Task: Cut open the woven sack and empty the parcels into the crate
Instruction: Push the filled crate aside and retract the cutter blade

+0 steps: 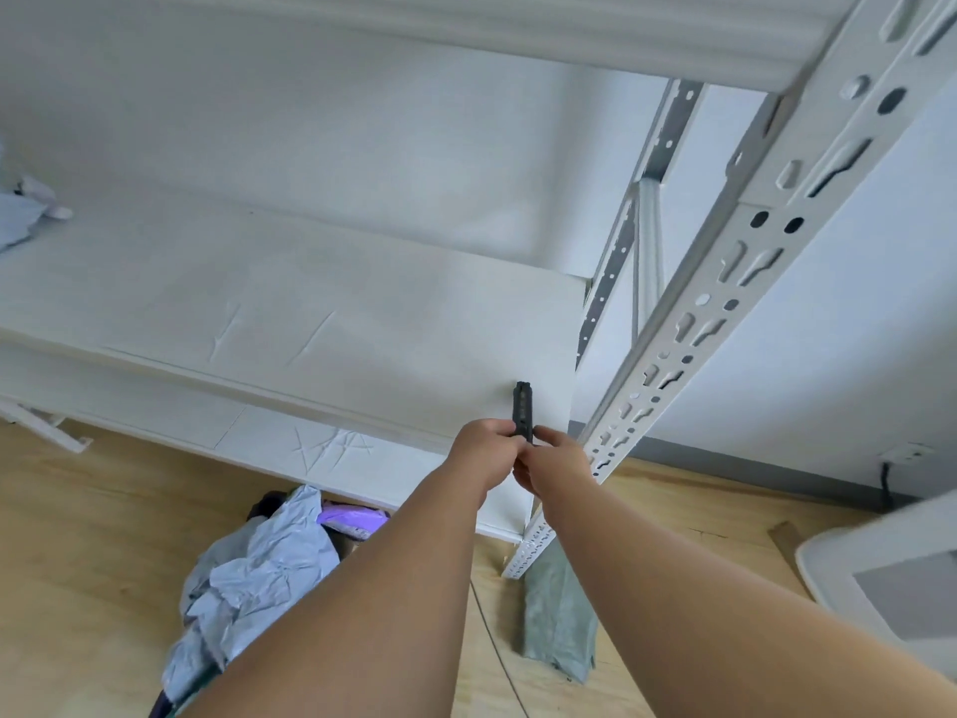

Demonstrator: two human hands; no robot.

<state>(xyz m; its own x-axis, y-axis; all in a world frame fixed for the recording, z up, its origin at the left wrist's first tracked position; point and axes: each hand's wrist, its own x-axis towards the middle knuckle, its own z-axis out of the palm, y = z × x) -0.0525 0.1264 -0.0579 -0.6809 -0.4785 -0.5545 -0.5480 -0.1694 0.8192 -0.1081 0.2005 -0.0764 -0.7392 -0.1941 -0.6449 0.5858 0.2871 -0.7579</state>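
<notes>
1. White metal shelving (714, 282) dominates a wood-floored room.
2. Below its shelf, the crumpled sack (248, 572) of parcels lies on the floor; no crate is visible.
3. At the shelf's front edge, left hand (484, 448) and right hand (554, 458) have fingers clamped on a black cutter (523, 412); the blade could slip toward a fingertip.

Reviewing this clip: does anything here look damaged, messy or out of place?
Yes. The shelf board shows creases and dents in its surface. Crumpled grey bags lie loose on the floor under it, and a flat green sack lies by the post. Both hands hold a black cutter.
</notes>
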